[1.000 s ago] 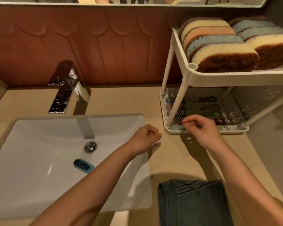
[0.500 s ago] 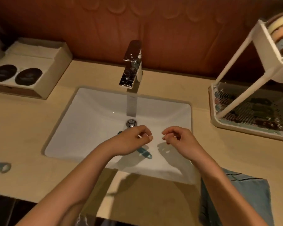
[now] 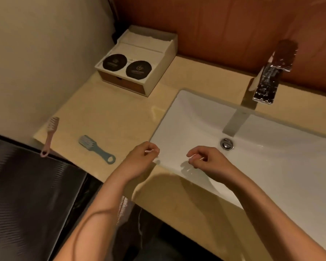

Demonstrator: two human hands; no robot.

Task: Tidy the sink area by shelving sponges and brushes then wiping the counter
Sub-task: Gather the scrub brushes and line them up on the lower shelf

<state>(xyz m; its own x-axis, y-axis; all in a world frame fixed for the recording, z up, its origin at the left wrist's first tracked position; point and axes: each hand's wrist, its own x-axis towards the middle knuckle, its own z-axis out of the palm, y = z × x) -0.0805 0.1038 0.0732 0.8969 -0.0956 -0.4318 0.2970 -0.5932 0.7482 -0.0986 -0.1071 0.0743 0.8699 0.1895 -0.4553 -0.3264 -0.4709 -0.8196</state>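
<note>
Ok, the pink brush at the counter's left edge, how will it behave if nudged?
The pink brush looks like slim moulded plastic, so probably light and stiff. Its handle loop seems to overhang the counter edge, so a nudge might tip it off.

Your head camera looks steeply down, close: sink (image 3: 282, 162) under your right hand (image 3: 209, 161), counter (image 3: 105, 117) beyond your left hand (image 3: 139, 160).

The left grip (image 3: 141, 159) hangs over the left edge of the sink (image 3: 271, 166), fingers loosely curled. The right grip (image 3: 207, 161) hangs beside it. Left of the left grip, a blue brush (image 3: 96, 148) and a pink brush (image 3: 49, 136) lie on the tabletop (image 3: 111, 117).
</note>
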